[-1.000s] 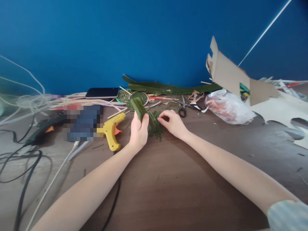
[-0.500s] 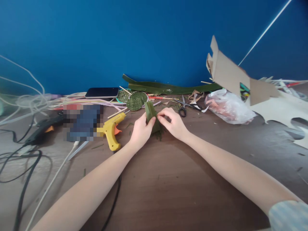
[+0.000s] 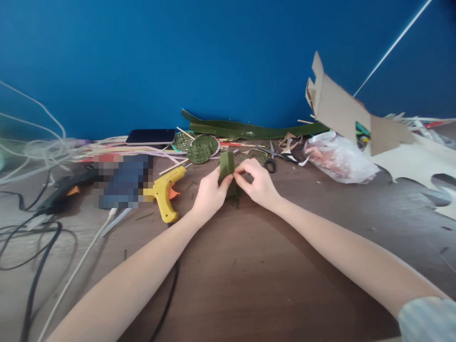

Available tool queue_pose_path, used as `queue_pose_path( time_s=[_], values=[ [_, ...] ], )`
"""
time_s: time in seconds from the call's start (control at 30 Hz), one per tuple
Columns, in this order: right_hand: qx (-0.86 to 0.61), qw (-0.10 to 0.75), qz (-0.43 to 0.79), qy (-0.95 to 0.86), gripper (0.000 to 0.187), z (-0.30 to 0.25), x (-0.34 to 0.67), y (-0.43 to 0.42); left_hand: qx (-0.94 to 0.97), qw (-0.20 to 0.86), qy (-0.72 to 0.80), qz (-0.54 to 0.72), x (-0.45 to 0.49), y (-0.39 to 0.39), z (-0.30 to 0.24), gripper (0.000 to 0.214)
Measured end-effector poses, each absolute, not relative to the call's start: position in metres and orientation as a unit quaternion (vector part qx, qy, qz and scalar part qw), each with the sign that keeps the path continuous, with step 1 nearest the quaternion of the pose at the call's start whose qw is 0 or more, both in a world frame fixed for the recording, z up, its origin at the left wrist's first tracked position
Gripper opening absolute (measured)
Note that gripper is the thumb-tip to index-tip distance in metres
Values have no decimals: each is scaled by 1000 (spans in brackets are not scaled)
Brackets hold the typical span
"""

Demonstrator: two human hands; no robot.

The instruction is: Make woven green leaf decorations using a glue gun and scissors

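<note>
A short piece of green leaf (image 3: pixel 227 164) stands upright over the middle of the table. My left hand (image 3: pixel 210 192) grips it from the left, thumb across its front. At its right edge my right hand (image 3: pixel 258 185) pinches with thumb and forefinger, the fingertips close to my left thumb. What lies between those right fingertips is too small to be sure of, but they touch the leaf's edge. Small green scraps (image 3: pixel 235 203) lie just below the hands.
Left of my hands lies a yellow glue gun (image 3: pixel 166 194), with a pixelated dark device (image 3: pixel 124 183) and cables beyond. Black scissors (image 3: pixel 272 156), long leaves (image 3: pixel 249 130) and a round green disc (image 3: pixel 201 149) lie at the back. A plastic bag (image 3: pixel 340 159) and cut cardboard (image 3: pixel 345 111) sit at right.
The leaf piece has turned slightly, its top shifting a little to the right and standing straighter. Both hands keep almost the same place, the left a touch further right.
</note>
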State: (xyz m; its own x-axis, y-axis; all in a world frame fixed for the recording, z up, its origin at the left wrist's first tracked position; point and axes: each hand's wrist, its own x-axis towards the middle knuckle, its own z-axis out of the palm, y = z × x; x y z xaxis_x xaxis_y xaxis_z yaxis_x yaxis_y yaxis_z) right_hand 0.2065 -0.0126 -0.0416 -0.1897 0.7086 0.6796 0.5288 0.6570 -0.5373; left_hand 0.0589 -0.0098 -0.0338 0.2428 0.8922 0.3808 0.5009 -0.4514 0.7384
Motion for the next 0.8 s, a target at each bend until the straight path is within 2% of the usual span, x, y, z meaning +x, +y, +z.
queue_pose_path(
  time_s=[0.37,0.5,0.63,0.8],
  values=[
    [-478,508,132,-705,12,-45,210,-6,736,212,447,461,58,-11,-35,5],
    [-497,457,181,-715,12,-47,210,-3,702,215,455,503,56,-9,-38,5],
    [-535,404,158,-725,10,-51,208,0,684,239,459,515,55,-7,-42,9],
    [-553,405,136,-715,12,-53,208,2,681,269,474,489,56,-5,-42,8]
  ],
)
